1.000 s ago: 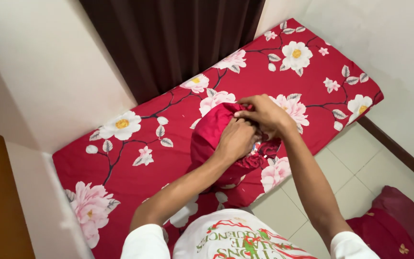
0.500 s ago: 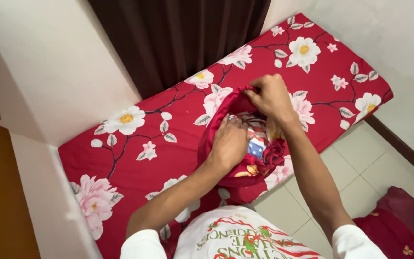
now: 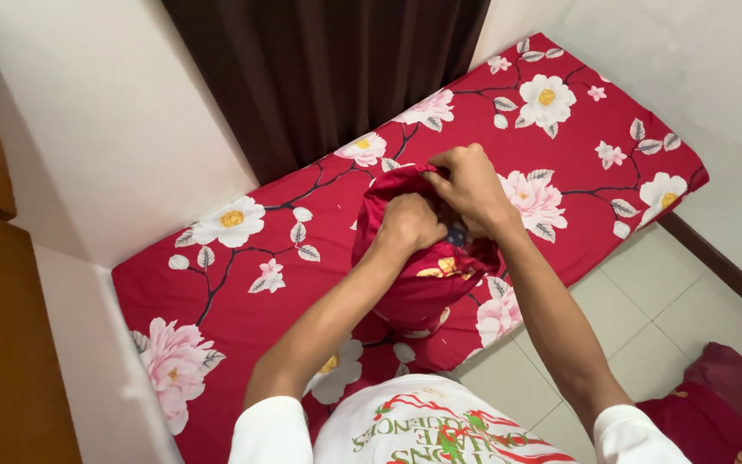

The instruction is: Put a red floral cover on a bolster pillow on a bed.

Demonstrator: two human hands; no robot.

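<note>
Seen from above: a narrow mattress in a red fitted sheet printed with white and pink flowers, running from seven o'clock toward one o'clock between a white wall and pale floor tiles. Near the middle of the mattress, at its floor-side edge, a red fabric pillowcase bunched around a cushion, its open mouth turned toward twelve o'clock. Left hand pressed down into that mouth, grip closed in a fist on the red cloth. Right hand just beside it at one o'clock, grip pinched shut on the upper hem of the same pillowcase, lifting the edge slightly. Both hands touching, knuckles nearly together; a patch of darker patterned cushion showing between them, too small to tell more. Dark brown curtain hanging at twelve o'clock behind the mattress. Brown wooden panel at nine o'clock. A second red cushion lying on the tiles at four o'clock, well apart from the hands. White printed shirt at six o'clock.
</note>
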